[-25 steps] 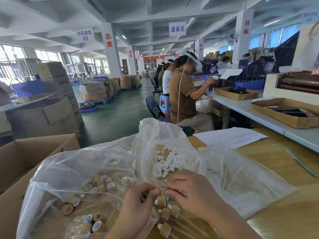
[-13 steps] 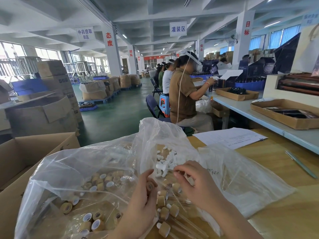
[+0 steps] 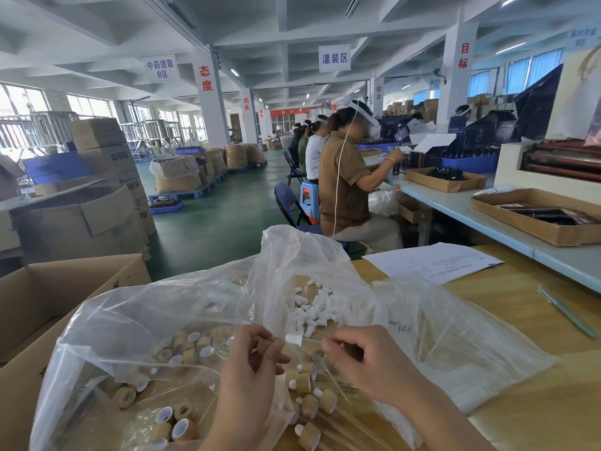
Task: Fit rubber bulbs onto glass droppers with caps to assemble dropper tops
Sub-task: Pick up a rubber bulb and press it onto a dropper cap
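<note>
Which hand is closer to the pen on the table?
Right. The right hand, pinching a dropper, is left of the pen, with bag and table between. The left hand, holding a cap, is even farther left.

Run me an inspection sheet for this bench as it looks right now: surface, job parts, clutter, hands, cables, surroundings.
Surface: wooden table, largely covered by clear plastic bags.
Job's things: loose caps in the left bag; white rubber bulbs piled in the middle; assembled dropper tops lying below the hands.
Clutter: paper sheet and pen on the table; open cardboard box at left.
Grippers: left hand pinches a cap; right hand pinches a bulb-tipped glass dropper, bulb end aimed at the cap.
Cables: white cable hanging from a seated worker's headset; none seen on this table.
Surroundings: workers at the next bench; stacked cartons.
</note>
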{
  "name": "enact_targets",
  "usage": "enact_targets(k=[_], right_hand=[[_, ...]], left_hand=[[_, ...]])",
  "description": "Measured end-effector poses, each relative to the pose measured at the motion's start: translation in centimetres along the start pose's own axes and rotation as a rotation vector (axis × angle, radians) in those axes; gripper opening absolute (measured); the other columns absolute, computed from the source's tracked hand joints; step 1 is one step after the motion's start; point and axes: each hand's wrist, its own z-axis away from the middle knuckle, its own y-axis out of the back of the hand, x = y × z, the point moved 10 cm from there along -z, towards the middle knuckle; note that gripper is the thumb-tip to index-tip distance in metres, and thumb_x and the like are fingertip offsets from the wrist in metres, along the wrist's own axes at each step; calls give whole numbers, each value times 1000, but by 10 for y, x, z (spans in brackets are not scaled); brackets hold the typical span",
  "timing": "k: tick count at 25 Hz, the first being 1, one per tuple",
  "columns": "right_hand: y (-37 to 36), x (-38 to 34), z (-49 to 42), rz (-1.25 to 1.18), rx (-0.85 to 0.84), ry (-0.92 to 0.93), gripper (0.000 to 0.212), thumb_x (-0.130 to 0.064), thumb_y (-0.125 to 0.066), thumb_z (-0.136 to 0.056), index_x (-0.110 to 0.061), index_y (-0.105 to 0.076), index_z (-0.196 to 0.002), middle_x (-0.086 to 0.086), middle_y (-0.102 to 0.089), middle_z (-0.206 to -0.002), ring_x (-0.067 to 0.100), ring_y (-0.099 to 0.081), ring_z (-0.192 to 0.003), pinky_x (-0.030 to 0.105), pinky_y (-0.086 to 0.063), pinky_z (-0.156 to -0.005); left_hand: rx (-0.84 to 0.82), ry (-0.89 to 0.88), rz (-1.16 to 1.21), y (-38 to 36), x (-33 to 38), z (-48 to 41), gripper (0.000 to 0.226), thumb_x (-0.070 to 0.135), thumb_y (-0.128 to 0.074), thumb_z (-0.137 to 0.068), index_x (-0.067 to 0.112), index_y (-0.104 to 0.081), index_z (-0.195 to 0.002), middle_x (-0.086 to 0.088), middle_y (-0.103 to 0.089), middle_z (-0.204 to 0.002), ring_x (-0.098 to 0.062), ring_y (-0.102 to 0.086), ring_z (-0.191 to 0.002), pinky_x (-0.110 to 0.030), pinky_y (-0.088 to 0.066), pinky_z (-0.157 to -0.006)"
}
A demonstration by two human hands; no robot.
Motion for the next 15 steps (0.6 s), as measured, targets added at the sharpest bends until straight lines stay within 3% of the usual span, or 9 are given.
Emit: enact_targets(k=[2, 5, 10, 15], right_hand=[[-4, 1, 1, 29, -20, -4, 29, -49, -52, -90, -29, -63, -71, -1, -48, -54, 5, -39, -47, 20, -31, -51], [-10, -2, 2, 29, -54, -1, 28, -48, -52, -88, -31, -60, -67, -8, -47, -51, 7, -39, -47, 18, -30, -50], [-19, -9, 4, 61, -67, 22, 28, -48, -49, -87, -28, -60, -72, -12, -47, -52, 8, -41, -50, 20, -29, -51], [-23, -11, 3, 95, -71, 19, 30, -43, -48, -93, -37, -53, -65, -16, -51, -56, 9, -43, -50, 22, -30, -51]], left_hand=[[8, 10, 39, 0, 1, 0, 9, 22, -57, -90, 16, -50, -88, 2, -70, -76, -17, -70, -64, -31, -53, -57], [27, 69, 123, 1, -3, -2, 31, 41, -52, -81, 11, -48, -88, 0, -72, -77, -24, -70, -61, -32, -52, -53], [27, 87, 218, -1, -4, -1, 35, 45, -44, -84, 12, -45, -93, -7, -74, -80, -29, -69, -59, -25, -53, -47], [-22, 95, 203, -12, -7, 3, 37, 46, -41, -83, 12, -52, -96, -15, -69, -78, -28, -70, -60, -25, -51, -47]])
